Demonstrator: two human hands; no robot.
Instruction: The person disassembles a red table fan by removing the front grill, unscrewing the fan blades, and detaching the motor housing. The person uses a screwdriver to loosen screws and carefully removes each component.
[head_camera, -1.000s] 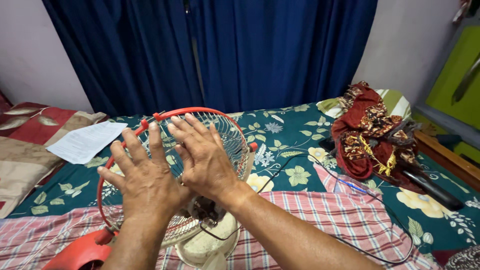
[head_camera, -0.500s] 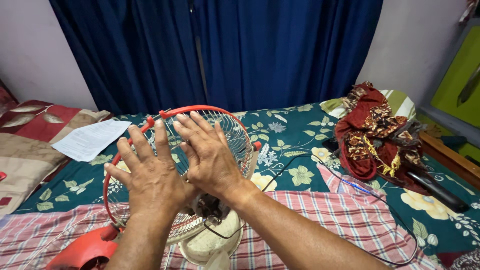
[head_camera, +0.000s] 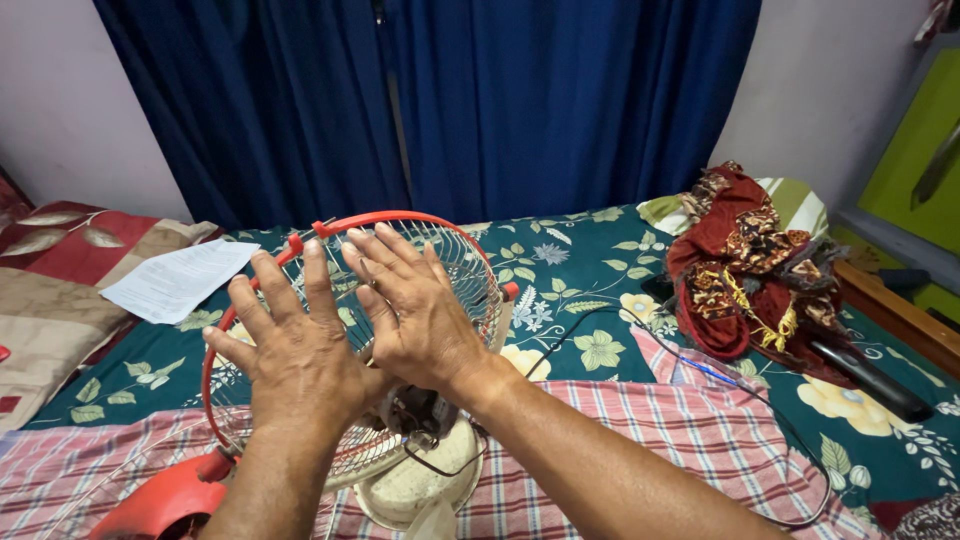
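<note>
I am holding both hands flat and spread wide against the back of the fan guard (head_camera: 440, 255), gripping nothing. My left hand (head_camera: 300, 355) is lying open with the fingers fanned out over the left half of the wire mesh, the fingertips reaching toward the red rim (head_camera: 385, 217). My right hand (head_camera: 415, 315) is pressing open-palmed just beside it, fingers spread and pointing up, its thumb side touching my left hand. The guard is standing tilted on the checked cloth (head_camera: 680, 430) in front of me, on the bed, with the cream motor housing (head_camera: 425, 480) just below my wrists and a red part (head_camera: 160, 505) at its lower left. A black cord (head_camera: 570, 325) is running off to the right across the floral sheet (head_camera: 570, 265). A sheet of paper (head_camera: 180, 278) is lying well to the left, and a heap of red cloth (head_camera: 745, 260) well to the right.
</note>
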